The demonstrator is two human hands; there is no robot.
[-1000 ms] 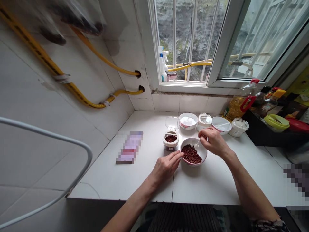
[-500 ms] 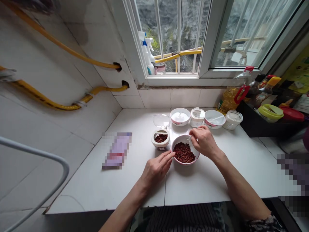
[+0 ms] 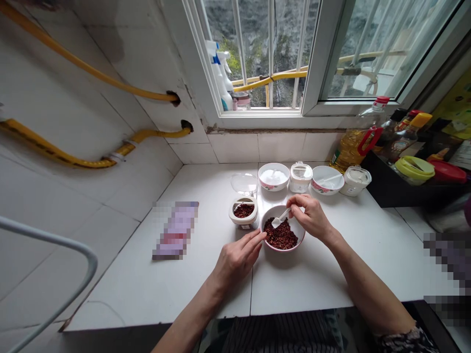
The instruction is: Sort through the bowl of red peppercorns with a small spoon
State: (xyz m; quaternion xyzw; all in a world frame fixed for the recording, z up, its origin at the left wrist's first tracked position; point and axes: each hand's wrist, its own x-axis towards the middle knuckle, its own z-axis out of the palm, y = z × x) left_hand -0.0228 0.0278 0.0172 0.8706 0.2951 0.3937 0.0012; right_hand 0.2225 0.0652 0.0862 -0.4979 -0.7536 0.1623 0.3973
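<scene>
A white bowl (image 3: 300, 230) holding dark red peppercorns (image 3: 281, 236) stands on the counter. My right hand (image 3: 309, 213) pinches the handle of a small white spoon (image 3: 276, 222), whose scoop is over the peppercorns. Against the bowl's left rim rest the fingertips of my left hand (image 3: 239, 255), its fingers extended and close together, steadying the side. Just left of the bowl is an open jar (image 3: 243, 220) with more peppercorns inside and its clear lid (image 3: 245, 183) tipped back.
Behind stand a bowl of white powder (image 3: 274, 186), a lidded jar (image 3: 300, 180), another bowl with a spoon (image 3: 327, 189) and a second jar (image 3: 356, 181). An oil bottle (image 3: 353, 147) and a black rack (image 3: 382, 189) are at right. A purple packet (image 3: 178, 230) lies left.
The spoon in my right hand has come into view over the peppercorns, its scoop tilted toward the left. My left hand stays at the bowl's rim. The view has shifted slightly.
</scene>
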